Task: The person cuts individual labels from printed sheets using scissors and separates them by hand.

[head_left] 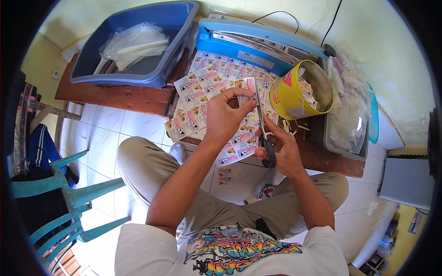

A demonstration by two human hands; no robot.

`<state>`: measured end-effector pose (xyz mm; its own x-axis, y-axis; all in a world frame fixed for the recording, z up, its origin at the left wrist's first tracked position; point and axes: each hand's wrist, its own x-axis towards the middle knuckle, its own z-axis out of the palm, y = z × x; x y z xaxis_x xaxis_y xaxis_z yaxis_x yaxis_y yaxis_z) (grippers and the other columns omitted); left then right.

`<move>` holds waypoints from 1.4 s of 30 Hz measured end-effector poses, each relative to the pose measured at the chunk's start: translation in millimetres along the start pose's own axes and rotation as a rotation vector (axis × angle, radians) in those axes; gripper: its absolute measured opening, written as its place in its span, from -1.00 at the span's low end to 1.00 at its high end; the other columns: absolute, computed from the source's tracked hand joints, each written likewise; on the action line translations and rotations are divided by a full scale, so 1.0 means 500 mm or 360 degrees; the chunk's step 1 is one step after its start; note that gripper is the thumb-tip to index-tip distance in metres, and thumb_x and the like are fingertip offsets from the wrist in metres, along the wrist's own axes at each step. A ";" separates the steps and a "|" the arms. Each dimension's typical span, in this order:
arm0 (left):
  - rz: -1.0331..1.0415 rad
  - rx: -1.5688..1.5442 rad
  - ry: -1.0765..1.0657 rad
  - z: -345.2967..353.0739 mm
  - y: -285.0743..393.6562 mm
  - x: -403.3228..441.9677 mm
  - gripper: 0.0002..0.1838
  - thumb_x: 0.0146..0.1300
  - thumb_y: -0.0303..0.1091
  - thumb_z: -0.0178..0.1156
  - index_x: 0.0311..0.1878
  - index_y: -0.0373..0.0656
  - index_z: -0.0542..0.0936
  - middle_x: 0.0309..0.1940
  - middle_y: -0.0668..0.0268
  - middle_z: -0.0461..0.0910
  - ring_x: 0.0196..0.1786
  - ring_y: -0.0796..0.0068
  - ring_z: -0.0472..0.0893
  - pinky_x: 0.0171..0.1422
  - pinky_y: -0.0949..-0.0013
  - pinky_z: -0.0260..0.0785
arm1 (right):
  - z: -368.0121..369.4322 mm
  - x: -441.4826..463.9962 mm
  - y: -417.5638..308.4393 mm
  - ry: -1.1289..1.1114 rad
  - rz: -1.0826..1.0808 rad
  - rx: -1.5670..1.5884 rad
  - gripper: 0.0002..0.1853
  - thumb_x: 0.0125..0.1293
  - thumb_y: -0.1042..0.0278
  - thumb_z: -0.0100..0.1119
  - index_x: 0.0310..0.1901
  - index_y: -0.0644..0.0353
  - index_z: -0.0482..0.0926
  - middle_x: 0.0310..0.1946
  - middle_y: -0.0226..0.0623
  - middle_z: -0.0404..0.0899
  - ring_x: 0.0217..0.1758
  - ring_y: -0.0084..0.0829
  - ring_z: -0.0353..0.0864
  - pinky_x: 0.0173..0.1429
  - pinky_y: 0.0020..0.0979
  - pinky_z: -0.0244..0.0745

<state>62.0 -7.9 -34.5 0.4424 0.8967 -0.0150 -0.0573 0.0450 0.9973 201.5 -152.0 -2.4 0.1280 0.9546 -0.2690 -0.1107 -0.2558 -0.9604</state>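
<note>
My left hand (226, 112) pinches a small stack or strip of printed label paper (245, 83) between thumb and fingers. In my right hand (282, 149) is a pair of scissors with black handles (268, 152). Their blades point away from me, along the right edge of the paper in my left hand. Under both hands lie sheets of printed labels (195, 117), spread over the low wooden table. Right of my hands, a yellow tub (284, 99) lies tilted toward me with cut label pieces (307, 92) inside. Pale paper trimmings (289, 126) are scattered below the tub.
At the back left stands a blue basin (161, 76) holding clear plastic bags (136, 43). A blue paper cutter (244, 57) runs behind the sheets. On the right, a grey container (345, 149) holds plastic packaging (347, 106). A green plastic chair (73, 193) is at left.
</note>
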 end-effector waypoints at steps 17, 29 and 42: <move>0.0060 -0.0063 0.0030 0.003 -0.011 0.001 -0.79 0.25 -0.49 0.47 -0.07 -0.31 0.77 -0.44 0.35 0.74 -0.41 0.77 0.58 -0.35 0.56 0.40 | 0.001 0.000 0.001 0.0022 0.0000 0.0027 0.05 0.11 0.57 0.63 0.62 0.18 0.22 0.28 -0.18 0.54 0.06 -0.53 0.60 0.09 -0.44 0.76; 0.0046 -0.0117 0.0006 0.003 -0.011 0.000 -0.78 0.25 -0.49 0.48 -0.06 -0.31 0.77 -0.45 0.36 0.74 -0.41 0.77 0.61 -0.34 0.56 0.41 | -0.003 0.003 0.006 0.0018 -0.0013 0.0055 0.04 0.12 0.55 0.63 0.62 0.19 0.23 0.26 -0.24 0.52 0.08 -0.51 0.59 0.10 -0.45 0.71; -0.0022 -0.0078 -0.0076 -0.002 -0.002 0.001 -0.73 0.29 -0.53 0.46 0.01 -0.39 0.70 -0.22 0.20 0.79 -0.17 0.56 0.75 -0.03 0.48 0.63 | -0.001 0.005 0.001 0.0022 -0.0018 -0.0007 0.04 0.11 0.66 0.58 0.62 0.19 0.22 0.26 -0.25 0.53 0.05 -0.55 0.58 0.07 -0.49 0.71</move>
<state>61.4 -7.1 -35.5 0.4857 0.8738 -0.0239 -0.0944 0.0796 0.9924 202.1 -150.0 -3.7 0.1430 0.9552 -0.2591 -0.1049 -0.2457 -0.9637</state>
